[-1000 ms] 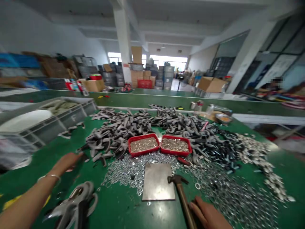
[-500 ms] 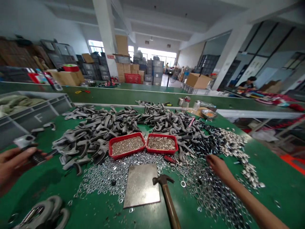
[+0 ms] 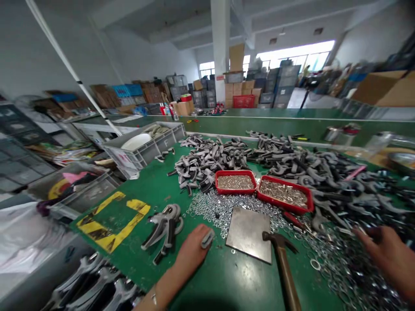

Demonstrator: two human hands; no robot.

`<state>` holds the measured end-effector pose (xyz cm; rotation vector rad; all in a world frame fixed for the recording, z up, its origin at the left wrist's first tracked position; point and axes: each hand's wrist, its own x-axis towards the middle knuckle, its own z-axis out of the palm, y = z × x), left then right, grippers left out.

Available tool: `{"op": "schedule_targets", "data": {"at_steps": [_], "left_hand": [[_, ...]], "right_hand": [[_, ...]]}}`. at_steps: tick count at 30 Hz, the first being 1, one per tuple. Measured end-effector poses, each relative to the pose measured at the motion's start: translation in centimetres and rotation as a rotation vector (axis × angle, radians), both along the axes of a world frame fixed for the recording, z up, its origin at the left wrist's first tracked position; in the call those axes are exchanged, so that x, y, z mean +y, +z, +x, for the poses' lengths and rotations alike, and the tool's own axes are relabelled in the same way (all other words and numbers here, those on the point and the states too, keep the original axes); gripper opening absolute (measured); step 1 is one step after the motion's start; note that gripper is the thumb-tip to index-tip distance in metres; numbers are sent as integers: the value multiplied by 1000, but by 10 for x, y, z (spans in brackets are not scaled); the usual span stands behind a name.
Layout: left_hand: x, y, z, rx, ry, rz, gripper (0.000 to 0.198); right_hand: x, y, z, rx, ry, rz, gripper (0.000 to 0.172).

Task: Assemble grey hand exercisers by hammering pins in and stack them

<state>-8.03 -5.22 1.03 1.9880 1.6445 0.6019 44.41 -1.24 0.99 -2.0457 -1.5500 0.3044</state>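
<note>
My left hand [image 3: 193, 247] is wrapped round a grey handle part [image 3: 207, 239]; only its grey end shows past the fingers. It is over the green bench, left of a flat metal plate [image 3: 249, 233]. A claw hammer [image 3: 285, 268] lies along the plate's right edge. My right hand [image 3: 387, 252] is over the loose rings at the right, fingers drawn together and blurred. Whatever they pinch is too small to make out. Left of my left hand lie several grey-and-black hand clamps [image 3: 167, 229].
Two red trays [image 3: 236, 191] of small metal pins stand behind the plate. Heaped grey handle parts [image 3: 214, 155] lie behind them. Washers [image 3: 207, 209] are strewn around the plate. A grey crate [image 3: 145, 151] stands at the left, with yellow-black tape [image 3: 110, 237] nearer me.
The view has swung left. My left hand has come in from the far left with the handle part, towards the plate. My right hand is still over the loose parts at the right.
</note>
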Motion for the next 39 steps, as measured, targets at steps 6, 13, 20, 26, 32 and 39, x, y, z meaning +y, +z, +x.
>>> {"op": "schedule_targets", "data": {"at_steps": [6,13,20,26,32,39], "left_hand": [[46,-7,20,515,-68,36,27],[41,-2,20,452,-91,42,31],[11,6,11,-571,52,-306,24],[-6,10,44,-1166,56,-426,30],[-20,4,65,-1335,50,-534,31],[-30,9,70,-1320,107,-524,25]], "right_hand": [[-36,22,-129,585,120,-148,39],[-50,20,-229,1383,316,-238,28],[-51,14,-248,1641,295,-381,29],[-55,14,-270,1576,340,-389,23],[-62,16,-280,1199,445,-293,32],[-69,15,-282,1290,525,-337,25]]}}
